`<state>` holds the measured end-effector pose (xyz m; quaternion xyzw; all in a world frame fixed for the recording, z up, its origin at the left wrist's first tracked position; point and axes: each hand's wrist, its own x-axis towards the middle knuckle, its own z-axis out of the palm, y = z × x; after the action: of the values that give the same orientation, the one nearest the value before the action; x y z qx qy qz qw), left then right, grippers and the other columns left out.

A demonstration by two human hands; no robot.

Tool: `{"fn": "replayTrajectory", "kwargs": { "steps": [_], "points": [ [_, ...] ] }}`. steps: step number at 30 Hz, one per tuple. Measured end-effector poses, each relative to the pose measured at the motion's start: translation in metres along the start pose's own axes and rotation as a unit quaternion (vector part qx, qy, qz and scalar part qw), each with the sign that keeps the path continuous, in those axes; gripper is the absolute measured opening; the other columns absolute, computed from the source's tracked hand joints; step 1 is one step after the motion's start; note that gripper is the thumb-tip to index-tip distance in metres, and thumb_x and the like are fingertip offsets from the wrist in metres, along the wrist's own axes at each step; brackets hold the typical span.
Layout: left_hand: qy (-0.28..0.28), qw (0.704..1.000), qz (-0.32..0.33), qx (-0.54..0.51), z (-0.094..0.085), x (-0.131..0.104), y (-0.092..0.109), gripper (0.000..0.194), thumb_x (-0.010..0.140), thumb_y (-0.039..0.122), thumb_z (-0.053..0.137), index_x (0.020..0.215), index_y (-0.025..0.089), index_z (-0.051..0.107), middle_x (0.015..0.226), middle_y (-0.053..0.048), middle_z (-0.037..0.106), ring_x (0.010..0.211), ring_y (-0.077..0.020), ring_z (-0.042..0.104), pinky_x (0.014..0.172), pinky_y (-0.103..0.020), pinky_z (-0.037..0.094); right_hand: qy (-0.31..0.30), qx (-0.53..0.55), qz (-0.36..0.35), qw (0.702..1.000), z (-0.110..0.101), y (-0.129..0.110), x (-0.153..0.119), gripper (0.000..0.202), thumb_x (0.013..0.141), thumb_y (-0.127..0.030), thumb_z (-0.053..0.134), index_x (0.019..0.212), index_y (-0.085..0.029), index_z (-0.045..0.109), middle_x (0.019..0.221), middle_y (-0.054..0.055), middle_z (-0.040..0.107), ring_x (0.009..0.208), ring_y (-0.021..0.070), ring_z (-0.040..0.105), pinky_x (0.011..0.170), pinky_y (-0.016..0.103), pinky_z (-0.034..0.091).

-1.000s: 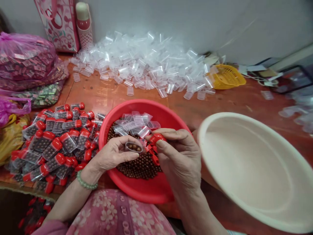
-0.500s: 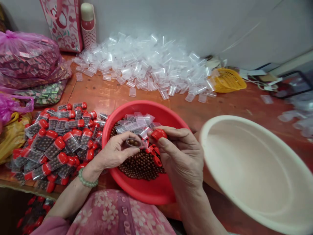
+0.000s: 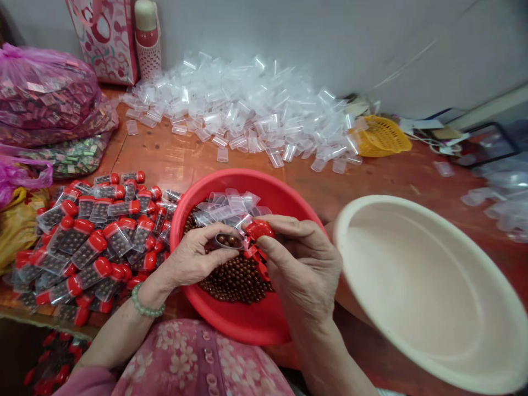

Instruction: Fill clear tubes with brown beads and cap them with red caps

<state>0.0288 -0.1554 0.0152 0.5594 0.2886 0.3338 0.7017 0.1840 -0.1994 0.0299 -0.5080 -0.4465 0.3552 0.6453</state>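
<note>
My left hand (image 3: 202,254) is closed around a clear plastic container (image 3: 228,241), its open end showing brown balls inside. Just to its right, my right hand (image 3: 303,258) pinches a red cap (image 3: 259,229) between thumb and fingers. The two hands are close together over a red basin (image 3: 247,329). Inside that basin lie many loose brown balls (image 3: 235,280), a cluster of clear containers (image 3: 225,208) and some red caps (image 3: 259,258), partly hidden by my right hand.
Filled, red-capped containers (image 3: 99,236) are heaped on the left. Clear containers (image 3: 247,110) pile up along the wall, beside a yellow basket (image 3: 383,137). A cream basin (image 3: 412,286) stands at the right. Pink bags (image 3: 45,93) and a flask (image 3: 147,44) are at the back left.
My right hand has moved slightly left, bringing the red cap nearer to the container in my left hand. The left hand keeps its grip almost unmoved.
</note>
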Motion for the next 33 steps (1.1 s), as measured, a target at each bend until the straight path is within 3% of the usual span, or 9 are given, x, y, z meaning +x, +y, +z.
{"fn": "replayTrajectory", "kwargs": {
  "steps": [8,12,15,22,29,33],
  "points": [
    [-0.014,0.999,0.027,-0.019,0.001,0.002,-0.004,0.016,0.084,0.018,0.064,0.1,0.015,0.067,0.097,-0.003,0.068,0.096,-0.0166,0.061,0.093,-0.03,0.046,-0.02,-0.044,-0.058,0.997,0.007,-0.004,-0.003,0.022,0.077,-0.011,0.073,0.091,-0.028,0.07,0.097,0.001,0.072,0.091,0.0161,0.068,0.081,0.033,0.058],
    [-0.037,0.997,0.043,-0.046,0.001,0.001,-0.008,0.021,0.089,0.027,0.062,0.106,0.015,0.066,0.108,-0.005,0.067,0.103,-0.0181,0.06,0.098,-0.031,0.043,-0.051,-0.094,-0.106,0.989,0.013,-0.006,-0.007,0.026,0.077,-0.009,0.073,0.094,-0.029,0.071,0.096,0.002,0.073,0.091,0.018,0.069,0.08,0.036,0.059],
    [-0.056,0.996,0.045,-0.056,-0.001,0.0,-0.012,0.028,0.089,0.037,0.063,0.105,0.015,0.066,0.102,-0.006,0.066,0.097,-0.018,0.06,0.093,-0.031,0.044,-0.077,-0.13,-0.134,0.979,0.016,-0.006,-0.008,0.027,0.077,-0.008,0.073,0.094,-0.028,0.071,0.097,0.002,0.074,0.089,0.0184,0.07,0.078,0.036,0.06],
    [-0.038,0.996,-0.035,-0.079,-0.003,0.0,-0.008,0.024,0.082,0.033,0.069,0.096,0.015,0.062,0.09,-0.002,0.062,0.085,-0.0135,0.057,0.087,-0.029,0.043,0.01,-0.046,-0.063,0.997,0.007,0.003,0.001,0.02,0.077,-0.011,0.074,0.09,-0.026,0.071,0.095,0.001,0.073,0.088,0.0145,0.069,0.079,0.03,0.059],
    [-0.06,0.99,-0.056,-0.118,-0.004,0.003,-0.008,0.032,0.079,0.038,0.072,0.098,0.014,0.063,0.09,-0.003,0.063,0.086,-0.0148,0.057,0.085,-0.031,0.043,-0.01,-0.048,-0.066,0.997,0.015,-0.002,0.002,0.021,0.077,-0.008,0.073,0.089,-0.025,0.072,0.092,0.0,0.073,0.085,0.0127,0.069,0.077,0.026,0.059],
    [-0.072,0.985,-0.068,-0.139,-0.006,0.003,-0.011,0.033,0.079,0.034,0.072,0.103,0.015,0.06,0.084,-0.001,0.06,0.077,-0.0121,0.055,0.074,-0.027,0.044,-0.035,-0.089,-0.07,0.993,0.013,-0.001,0.005,0.02,0.078,-0.01,0.072,0.09,-0.025,0.072,0.091,0.0,0.072,0.087,0.0137,0.069,0.08,0.028,0.058]
  ]
}}
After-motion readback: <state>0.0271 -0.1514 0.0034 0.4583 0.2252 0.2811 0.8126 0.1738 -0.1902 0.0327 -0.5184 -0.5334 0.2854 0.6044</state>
